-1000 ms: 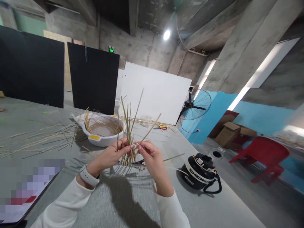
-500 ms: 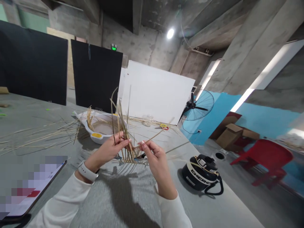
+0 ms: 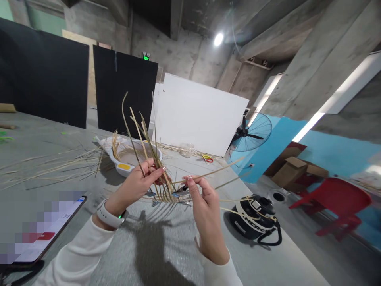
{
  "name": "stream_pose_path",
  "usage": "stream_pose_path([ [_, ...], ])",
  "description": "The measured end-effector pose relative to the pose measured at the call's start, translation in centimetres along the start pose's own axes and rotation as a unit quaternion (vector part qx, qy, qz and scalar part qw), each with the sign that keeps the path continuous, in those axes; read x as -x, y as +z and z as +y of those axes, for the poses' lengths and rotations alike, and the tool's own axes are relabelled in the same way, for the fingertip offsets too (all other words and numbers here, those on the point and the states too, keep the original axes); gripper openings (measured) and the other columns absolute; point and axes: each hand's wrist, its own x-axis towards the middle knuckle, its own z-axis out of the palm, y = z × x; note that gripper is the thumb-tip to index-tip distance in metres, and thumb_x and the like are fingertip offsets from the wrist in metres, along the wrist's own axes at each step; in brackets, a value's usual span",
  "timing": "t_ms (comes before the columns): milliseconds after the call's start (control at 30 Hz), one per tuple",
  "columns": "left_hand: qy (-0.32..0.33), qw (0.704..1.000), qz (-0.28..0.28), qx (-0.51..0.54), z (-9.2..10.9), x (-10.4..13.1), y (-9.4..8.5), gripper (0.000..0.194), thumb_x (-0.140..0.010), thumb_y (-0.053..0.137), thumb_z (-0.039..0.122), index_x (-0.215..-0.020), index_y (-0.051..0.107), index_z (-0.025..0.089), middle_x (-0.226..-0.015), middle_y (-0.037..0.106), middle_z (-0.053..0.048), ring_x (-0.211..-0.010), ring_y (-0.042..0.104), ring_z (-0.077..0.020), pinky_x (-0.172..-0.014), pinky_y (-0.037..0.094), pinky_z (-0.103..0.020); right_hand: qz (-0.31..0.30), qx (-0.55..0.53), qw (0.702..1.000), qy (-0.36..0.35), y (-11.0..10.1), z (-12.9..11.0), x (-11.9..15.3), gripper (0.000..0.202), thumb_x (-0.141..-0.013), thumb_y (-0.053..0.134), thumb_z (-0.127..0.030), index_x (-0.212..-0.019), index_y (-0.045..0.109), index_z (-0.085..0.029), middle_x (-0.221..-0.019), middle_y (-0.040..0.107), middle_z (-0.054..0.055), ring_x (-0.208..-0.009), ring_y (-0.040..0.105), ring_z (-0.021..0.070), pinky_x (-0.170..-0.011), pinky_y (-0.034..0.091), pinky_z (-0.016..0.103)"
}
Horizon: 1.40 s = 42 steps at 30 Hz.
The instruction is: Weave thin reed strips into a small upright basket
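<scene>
A partly woven piece of thin straw strips (image 3: pixel 165 190) stands over the grey table, its long upright ends fanning up and to the left. My left hand (image 3: pixel 139 180) is closed on the upright strips at its left side. Between the thumb and fingers of my right hand (image 3: pixel 202 198) is a single pale strip (image 3: pixel 222 169), which runs from the weave out to the upper right. Small metallic clips (image 3: pixel 180 192) show at the weave's base, partly hidden by the strips.
Behind my left hand is a white basin (image 3: pixel 123 169) holding straw. Loose strips (image 3: pixel 59 163) lie at the left, near a tablet (image 3: pixel 47 238). A black jug (image 3: pixel 253 218) stands at the right; scissors (image 3: pixel 206 159) lie near the white board (image 3: pixel 196 115).
My right hand has moved right, away from my left hand, drawing the pale strip with it. The upright strips lean further left. The view has shifted slightly.
</scene>
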Motion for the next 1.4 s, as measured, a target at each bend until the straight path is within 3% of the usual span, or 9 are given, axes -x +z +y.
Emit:
stream_pose_path([
  [267,0.037,0.993,0.016,-0.112,-1.7,0.2,1.6,0.018,-0.088,0.047,0.034,-0.079,0.049,0.019,-0.069,0.057,0.001,-0.067,0.057,-0.0153,-0.067,0.047,-0.029,-0.085,0.066,0.994,0.037,-1.4,1.3,-1.5,0.030,-0.086,0.048,-0.039,-0.068,0.056,-0.017,-0.067,0.061,0.002,-0.068,0.056,0.0169,-0.066,0.041,0.027],
  [367,0.049,0.985,0.026,-0.165,-1.7,0.4,2.3,0.019,-0.088,0.046,0.031,-0.073,0.045,0.020,-0.066,0.053,0.002,-0.064,0.054,-0.0149,-0.064,0.044,-0.028,-0.002,0.168,0.986,-0.007,-2.2,0.5,-1.1,0.025,-0.083,0.053,-0.040,-0.076,0.059,-0.017,-0.071,0.061,0.004,-0.065,0.054,0.0167,-0.062,0.040,0.028],
  [433,0.050,0.982,0.027,-0.182,-1.5,0.5,2.7,0.020,-0.087,0.046,0.030,-0.070,0.044,0.020,-0.065,0.052,0.002,-0.063,0.053,-0.0148,-0.063,0.042,-0.027,0.101,0.213,0.971,-0.046,-2.4,-0.3,-0.4,0.024,-0.082,0.056,-0.039,-0.093,0.058,-0.017,-0.078,0.060,0.005,-0.060,0.051,0.0153,-0.058,0.041,0.028],
  [500,0.048,0.982,0.016,-0.185,-1.3,0.6,3.0,0.019,-0.088,0.045,0.029,-0.071,0.046,0.020,-0.067,0.055,0.001,-0.064,0.054,-0.0152,-0.064,0.042,-0.027,0.147,0.205,0.964,-0.084,-2.1,-0.9,0.4,0.032,-0.084,0.054,-0.034,-0.111,0.052,-0.018,-0.087,0.060,0.006,-0.056,0.050,0.0142,-0.055,0.042,0.028],
  [567,0.046,0.983,-0.001,-0.180,-1.3,0.7,3.3,0.018,-0.089,0.043,0.027,-0.074,0.049,0.019,-0.069,0.058,0.000,-0.067,0.056,-0.0156,-0.066,0.042,-0.027,0.100,0.189,0.971,-0.110,-1.5,-0.9,1.0,0.034,-0.088,0.047,-0.028,-0.121,0.047,-0.019,-0.097,0.060,0.009,-0.059,0.053,0.0147,-0.055,0.043,0.028],
  [633,0.047,0.983,-0.010,-0.178,-1.3,0.7,3.6,0.017,-0.089,0.043,0.026,-0.075,0.051,0.019,-0.070,0.059,0.000,-0.067,0.056,-0.0154,-0.066,0.041,-0.027,0.003,0.194,0.974,-0.112,-0.7,-0.5,1.2,0.033,-0.091,0.039,-0.023,-0.123,0.047,-0.018,-0.102,0.062,0.012,-0.065,0.058,0.0165,-0.056,0.045,0.028],
  [700,0.050,0.983,-0.008,-0.179,-1.4,0.8,3.7,0.017,-0.089,0.043,0.025,-0.075,0.049,0.019,-0.070,0.057,0.001,-0.066,0.054,-0.0149,-0.064,0.041,-0.026,-0.073,0.226,0.966,-0.099,0.1,0.1,1.2,0.030,-0.091,0.037,-0.019,-0.116,0.053,-0.016,-0.099,0.064,0.013,-0.071,0.061,0.0190,-0.059,0.045,0.028],
  [800,0.051,0.980,0.002,-0.193,-1.5,0.7,3.5,0.016,-0.088,0.043,0.026,-0.075,0.047,0.020,-0.068,0.053,0.001,-0.063,0.050,-0.0146,-0.061,0.039,-0.026,-0.122,0.284,0.948,-0.082,0.7,0.6,0.9,0.026,-0.089,0.039,-0.012,-0.104,0.060,-0.015,-0.089,0.064,0.012,-0.077,0.062,0.0212,-0.064,0.045,0.029],
  [1400,0.058,0.984,0.022,-0.166,-2.0,0.3,2.4,0.019,-0.089,0.044,0.030,-0.074,0.046,0.019,-0.066,0.048,0.004,-0.063,0.049,-0.0133,-0.061,0.039,-0.025,-0.133,0.319,0.936,-0.071,-0.4,0.3,0.3,0.027,-0.083,0.041,-0.005,-0.095,0.063,-0.016,-0.089,0.063,0.009,-0.080,0.061,0.0203,-0.071,0.046,0.030],
])
